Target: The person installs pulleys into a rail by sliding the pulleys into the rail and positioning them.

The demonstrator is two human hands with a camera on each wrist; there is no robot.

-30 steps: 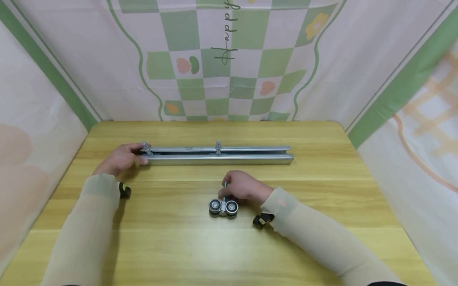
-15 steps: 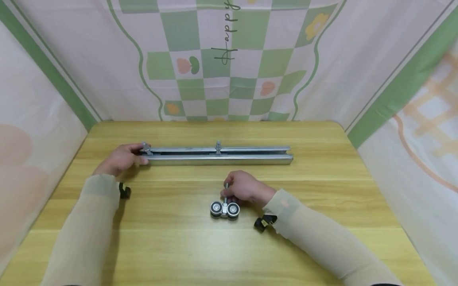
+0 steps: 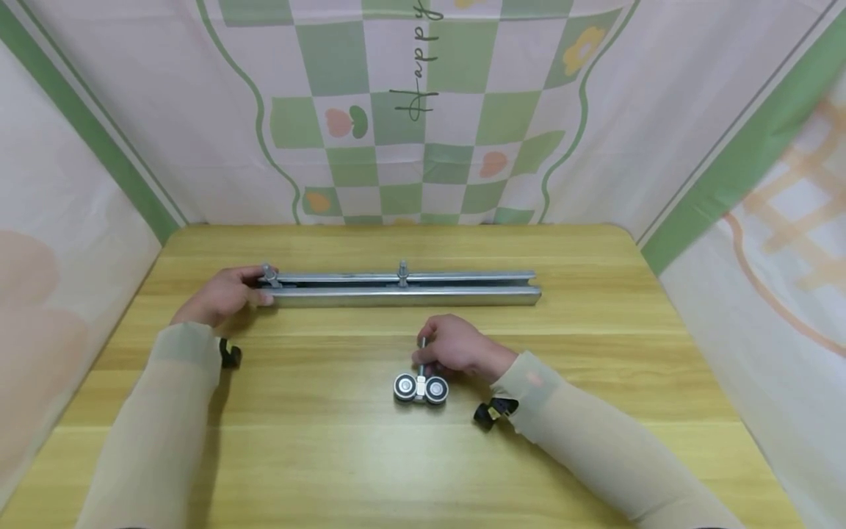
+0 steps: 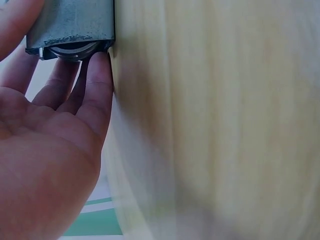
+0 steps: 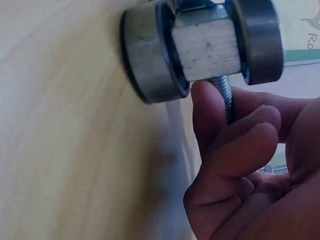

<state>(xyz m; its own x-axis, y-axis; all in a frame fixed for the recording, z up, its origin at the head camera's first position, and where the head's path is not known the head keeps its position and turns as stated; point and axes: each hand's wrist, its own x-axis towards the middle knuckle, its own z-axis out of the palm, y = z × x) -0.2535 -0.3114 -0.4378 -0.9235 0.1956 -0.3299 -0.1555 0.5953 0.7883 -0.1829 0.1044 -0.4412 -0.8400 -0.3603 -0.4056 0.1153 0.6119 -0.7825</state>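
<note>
A silver metal rail with a slot along its top lies across the far part of the table. My left hand grips its left end, thumb on the near side. Two bolts stand up from the slot, one bolt beside the left fingers and another bolt near mid-rail. In the left wrist view, a wheel shows inside the rail's end, fingertips right at it. Nearer the front, my right hand pinches the threaded bolt of a roller trolley, its wheels towards me.
The wooden table carries the rail in its far half. Behind it hangs a green-and-white checked cloth, with pale cloth walls on both sides. A small black device sits at the right cuff, another black device at the left.
My right hand has shifted slightly right and towards me with the roller trolley, whose wheels now look more level. My left hand and the rail stay in place.
</note>
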